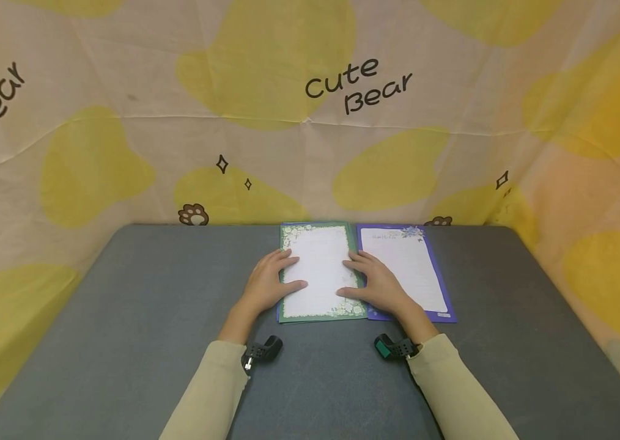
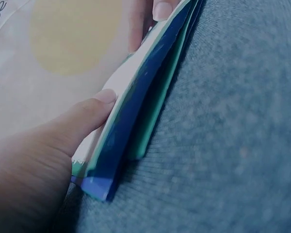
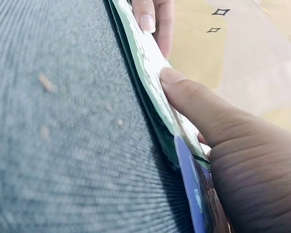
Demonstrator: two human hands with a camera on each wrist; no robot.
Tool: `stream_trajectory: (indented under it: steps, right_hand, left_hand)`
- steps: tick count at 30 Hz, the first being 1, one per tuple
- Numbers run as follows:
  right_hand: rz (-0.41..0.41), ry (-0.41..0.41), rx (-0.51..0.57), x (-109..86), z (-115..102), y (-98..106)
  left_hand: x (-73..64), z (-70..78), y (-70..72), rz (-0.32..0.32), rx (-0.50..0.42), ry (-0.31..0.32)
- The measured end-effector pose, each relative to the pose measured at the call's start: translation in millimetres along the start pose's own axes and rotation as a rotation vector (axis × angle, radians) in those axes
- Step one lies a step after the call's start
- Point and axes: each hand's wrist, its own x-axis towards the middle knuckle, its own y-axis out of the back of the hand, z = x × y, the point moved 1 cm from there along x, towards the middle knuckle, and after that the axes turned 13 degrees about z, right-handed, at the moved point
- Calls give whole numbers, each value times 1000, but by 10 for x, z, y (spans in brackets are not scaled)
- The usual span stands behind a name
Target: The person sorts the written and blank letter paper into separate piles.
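A stack of letter paper point(image 1: 318, 275) lies toward the far edge of the table, its top sheet white with a green floral border. Against its right side lies a purple-bordered sheet point(image 1: 406, 269) with blue flowers at the top. My left hand point(image 1: 268, 282) rests on the stack's left edge, fingers spread and thumb on the white area. On the opposite edge is my right hand point(image 1: 378, 282), its thumb also on the top sheet and its palm over the purple-bordered sheet. In the left wrist view, green and purple sheet edges point(image 2: 128, 116) show layered beneath the top one.
The dark grey table point(image 1: 150, 342) extends to both sides and in front of the papers. Behind it hangs a cream and yellow printed cloth point(image 1: 266, 146). A black wrist camera point(image 1: 263, 349) sits on the left wrist and another camera point(image 1: 395, 347) on the right.
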Motion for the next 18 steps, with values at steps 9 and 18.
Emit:
stream_trajectory:
  steps: [9,18]
  right_hand:
    - [10,-7,4,0,26,-20]
    - [49,3,36,3,29,-14]
  left_hand:
    - [-1,-6,-6,-2,-15,20]
    - [-5,-16,-11,21,-53,29]
